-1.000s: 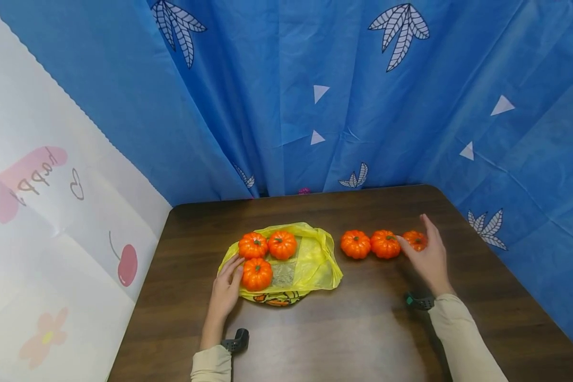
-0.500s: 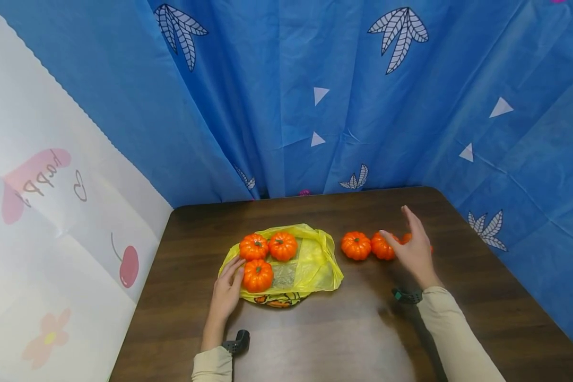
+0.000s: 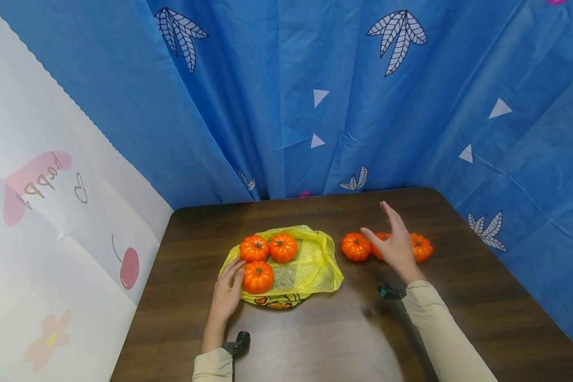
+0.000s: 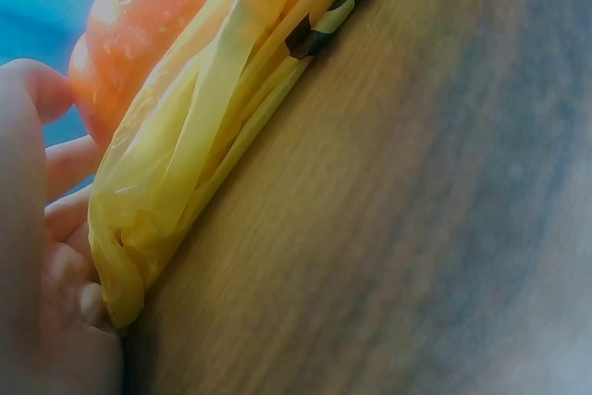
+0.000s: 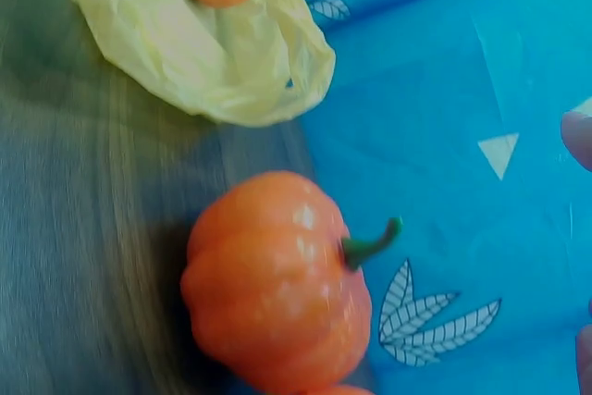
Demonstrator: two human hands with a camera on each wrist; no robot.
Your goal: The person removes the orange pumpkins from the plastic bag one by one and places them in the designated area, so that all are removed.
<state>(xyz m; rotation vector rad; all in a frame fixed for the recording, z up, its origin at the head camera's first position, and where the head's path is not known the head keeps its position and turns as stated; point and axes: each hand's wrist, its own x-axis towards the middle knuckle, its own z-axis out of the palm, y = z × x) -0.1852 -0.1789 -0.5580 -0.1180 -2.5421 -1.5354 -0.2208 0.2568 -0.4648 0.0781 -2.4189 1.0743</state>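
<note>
Bagged pumpkins: orange, three; the far-left one [image 3: 253, 248], far-right one [image 3: 283, 248] and near one [image 3: 258, 277] are sitting within the spread rim of the yellow plastic bag [image 3: 317, 268].
Loose pumpkins: orange, three; left end [image 3: 355, 247], middle [image 3: 377, 253] and right end [image 3: 421, 248] are forming a row on the wooden desk [image 3: 310, 339], right of the bag.
Right grip [image 3: 397, 249]: bare hand; is hovering by the middle loose pumpkin, partly hiding it; thumb and fingers are standing wide, holding nothing.
Left grip [image 3: 226, 292]: bare hand; is resting at the bag's left edge, beside the near bagged pumpkin; fingers are lying loose, thumb apart.
Pumpkin handling: skin is shining, ribbed; probably stiff, light imitation fruit, liable to be slipping or rolling.
Pumpkin hold: opposite sides at the widest girth, fingertips settling into grooves; the curved green stem [image 5: 370, 245] is looking slender, a poor handle.
Bag handling: film is creasing; likely limp, near weightless, easily dragging or tearing.
Bag hold: rim, folds being gathered together.
</note>
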